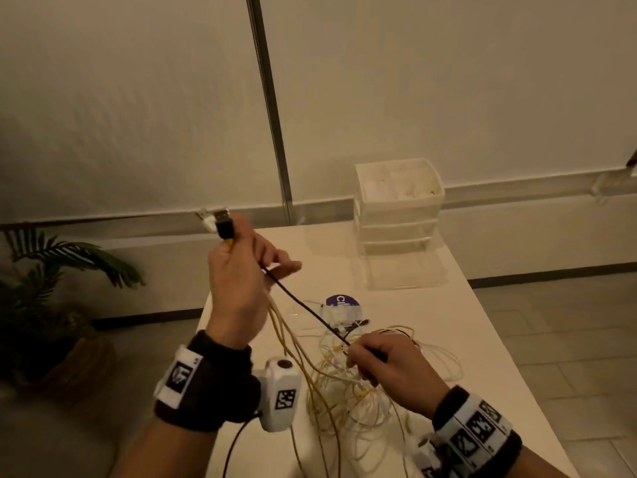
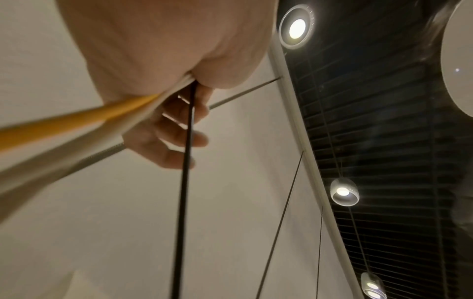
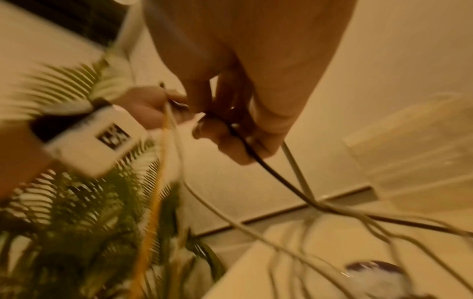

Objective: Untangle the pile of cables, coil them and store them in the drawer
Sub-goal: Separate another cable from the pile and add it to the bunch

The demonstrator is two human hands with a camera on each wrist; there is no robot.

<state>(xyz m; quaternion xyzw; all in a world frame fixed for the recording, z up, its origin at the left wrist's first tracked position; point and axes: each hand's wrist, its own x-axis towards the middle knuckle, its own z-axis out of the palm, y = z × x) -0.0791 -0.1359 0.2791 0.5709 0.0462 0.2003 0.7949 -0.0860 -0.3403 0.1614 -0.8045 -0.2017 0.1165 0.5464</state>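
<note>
Left hand (image 1: 238, 281): gripped plug ends of cables, raised above the pile (image 1: 358, 384).
Right hand (image 1: 386, 363): pinched black cable (image 1: 303, 307) just over the pile.
Drawers (image 1: 400, 215): beyond the pile.

Everything is coming out dim and warm-yellowish here. In the left wrist view three ceiling lights (image 2: 297, 28) are glaring hard against a dark slatted ceiling, and the yellow cable (image 2: 76, 119) up close is smearing out of focus. The right wrist view is blurring badly, maybe motion; the plant (image 3: 76, 222) is streaking. Head view is bending at the edges.
</note>
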